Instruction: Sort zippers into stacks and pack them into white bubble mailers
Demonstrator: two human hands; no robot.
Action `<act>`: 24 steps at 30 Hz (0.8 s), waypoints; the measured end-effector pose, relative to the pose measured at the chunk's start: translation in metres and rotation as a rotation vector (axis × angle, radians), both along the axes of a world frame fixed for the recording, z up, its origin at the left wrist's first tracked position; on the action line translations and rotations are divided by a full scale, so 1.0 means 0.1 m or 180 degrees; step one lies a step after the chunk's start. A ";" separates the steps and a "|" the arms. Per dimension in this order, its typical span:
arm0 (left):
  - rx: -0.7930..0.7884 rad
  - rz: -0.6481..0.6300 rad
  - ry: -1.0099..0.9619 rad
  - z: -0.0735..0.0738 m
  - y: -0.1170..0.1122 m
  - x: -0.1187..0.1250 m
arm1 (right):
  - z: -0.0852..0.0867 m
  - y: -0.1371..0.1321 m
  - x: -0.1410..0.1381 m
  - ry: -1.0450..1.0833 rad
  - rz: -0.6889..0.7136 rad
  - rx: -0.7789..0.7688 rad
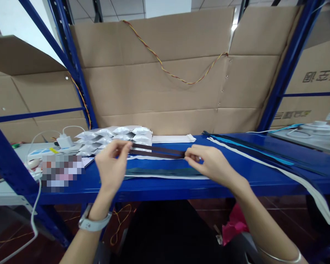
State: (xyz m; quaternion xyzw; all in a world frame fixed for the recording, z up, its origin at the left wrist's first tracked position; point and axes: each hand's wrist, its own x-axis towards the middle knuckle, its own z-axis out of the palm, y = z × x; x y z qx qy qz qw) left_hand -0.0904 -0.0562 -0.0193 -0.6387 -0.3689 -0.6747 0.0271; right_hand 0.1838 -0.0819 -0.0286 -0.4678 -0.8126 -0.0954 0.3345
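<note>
A dark brown flat strip (159, 149) is stretched between my two hands just above the blue shelf top. It runs in two nearly parallel strands with a narrow gap. My left hand (111, 165) pinches its left end between thumb and fingers. At the other end, my right hand (209, 159) has its fingers closed on the strip. Beneath them, grey-green strips (165, 171) lie along the shelf with a white edge showing in front. Whether the strip is a zipper or a plain tape is too blurred to tell.
Silver packets (112, 134) are stacked behind my left hand, beside a white folded bundle (173, 139). Long white strips (286, 174) and blue strips (264, 150) lie right, the white one overhanging the front edge. Cardboard (159, 91) walls the back between blue posts (288, 66).
</note>
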 end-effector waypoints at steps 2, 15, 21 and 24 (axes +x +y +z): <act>0.0070 0.0387 -0.0113 0.10 0.10 -0.30 | 0.03 0.06 0.20 -0.0122 -0.0140 0.0183; -0.0018 0.1615 0.0627 0.02 0.40 -1.22 | 0.05 0.14 0.60 0.0059 0.0182 -0.0637; 0.0128 0.1718 0.1353 0.06 0.38 -0.75 | 0.04 0.16 0.36 0.0687 0.0551 -0.1271; -0.0248 0.0472 0.1508 0.00 0.18 -0.24 | 0.02 0.14 0.15 0.1115 0.0951 -0.1291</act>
